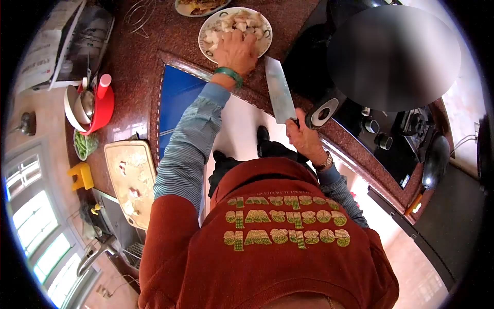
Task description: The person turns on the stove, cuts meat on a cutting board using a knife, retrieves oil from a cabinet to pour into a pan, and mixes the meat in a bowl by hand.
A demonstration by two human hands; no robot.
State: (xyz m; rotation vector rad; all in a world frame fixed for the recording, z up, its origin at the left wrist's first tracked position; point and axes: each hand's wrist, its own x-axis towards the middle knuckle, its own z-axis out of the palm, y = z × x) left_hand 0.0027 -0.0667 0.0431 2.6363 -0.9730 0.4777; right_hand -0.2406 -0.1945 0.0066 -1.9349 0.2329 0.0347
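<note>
My left hand point(237, 50), with a green bangle at the wrist, reaches over a patterned white plate point(201, 39). Its bent fingers press into the chopped pale pieces point(246, 21) heaped there, and the fingertips are hidden. The kind of food is unclear. In my right hand point(304, 139) is a cleaver point(279, 90), gripped by its dark handle. The broad blade points away from me, tip near the plate's right side and above the counter's front edge. Beside that hand is a grey oval piece with a dark centre point(324, 113).
A cutting board point(135, 177) with food scraps lies on the left, near a red container point(105, 112) of utensils and a bowl of green vegetables point(85, 144). The black stove point(355, 135) stands right, partly behind a blurred disc. Another food plate point(201, 6) sits at the back.
</note>
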